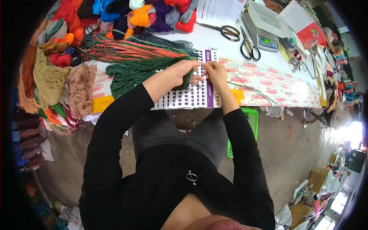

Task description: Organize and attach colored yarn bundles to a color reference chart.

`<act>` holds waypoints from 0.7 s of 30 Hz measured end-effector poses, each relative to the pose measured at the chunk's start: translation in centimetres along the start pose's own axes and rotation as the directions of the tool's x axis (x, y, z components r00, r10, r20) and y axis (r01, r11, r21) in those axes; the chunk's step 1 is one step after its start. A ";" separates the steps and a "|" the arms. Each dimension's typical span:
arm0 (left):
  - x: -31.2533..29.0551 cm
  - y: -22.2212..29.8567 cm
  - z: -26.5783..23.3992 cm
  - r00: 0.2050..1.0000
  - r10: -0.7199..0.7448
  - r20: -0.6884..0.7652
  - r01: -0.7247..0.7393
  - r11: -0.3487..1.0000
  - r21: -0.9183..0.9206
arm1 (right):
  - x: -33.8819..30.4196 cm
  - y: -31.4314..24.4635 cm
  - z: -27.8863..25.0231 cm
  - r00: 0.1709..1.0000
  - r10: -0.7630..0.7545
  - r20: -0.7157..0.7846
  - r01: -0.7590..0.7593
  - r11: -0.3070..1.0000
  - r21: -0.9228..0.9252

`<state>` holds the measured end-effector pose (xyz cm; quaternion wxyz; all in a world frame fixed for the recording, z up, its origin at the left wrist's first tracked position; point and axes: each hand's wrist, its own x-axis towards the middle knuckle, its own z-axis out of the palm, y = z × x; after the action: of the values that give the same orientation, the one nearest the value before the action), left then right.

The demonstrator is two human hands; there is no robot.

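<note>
My left hand point(177, 73) reaches over a hank of dark green yarn point(128, 74), with the yarn passing between its thumb and fingers. Two of its fingertips stretch right, toward my right hand point(216, 73). That hand pinches at the card's edge, its thumb and fingertips closed together. A loose green thread point(255, 91) trails away on its right side, though the bit between the fingertips is too small to see clearly. Beneath both hands lies a white card with rows of purple-rimmed holes and a purple stripe point(209, 94). Coral-and-green strands point(126, 50) lie beyond the hank.
Piles of coloured yarn point(140, 17) fill the table's far left. Black-handled scissors point(229, 33), a second pair point(249, 50) and a digital scale point(264, 41) stand at the far right. A green crate point(251, 119) sits below the table's near edge.
</note>
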<state>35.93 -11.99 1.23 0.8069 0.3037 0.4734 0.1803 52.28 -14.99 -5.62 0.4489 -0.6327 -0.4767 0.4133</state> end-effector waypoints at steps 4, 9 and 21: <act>1.4 -0.1 -0.5 0.998 -0.063 0.005 0.063 0.993 -0.095 | 0.1 -0.1 -0.4 1.000 -0.022 -0.012 0.022 0.999 -0.038; 2.6 -0.3 -0.3 0.991 0.123 0.055 -0.135 0.916 0.377 | 0.0 -0.1 -0.4 0.999 0.022 -0.045 -0.019 0.998 0.063; 5.1 -0.2 -0.3 0.921 0.388 -0.039 -0.257 0.679 0.688 | 0.2 -0.7 -0.1 0.999 0.039 -0.006 -0.038 0.997 0.070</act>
<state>38.14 -9.10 -2.36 0.5512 0.6344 0.5164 0.1645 52.28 -14.73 -4.96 0.4643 -0.6273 -0.4482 0.4360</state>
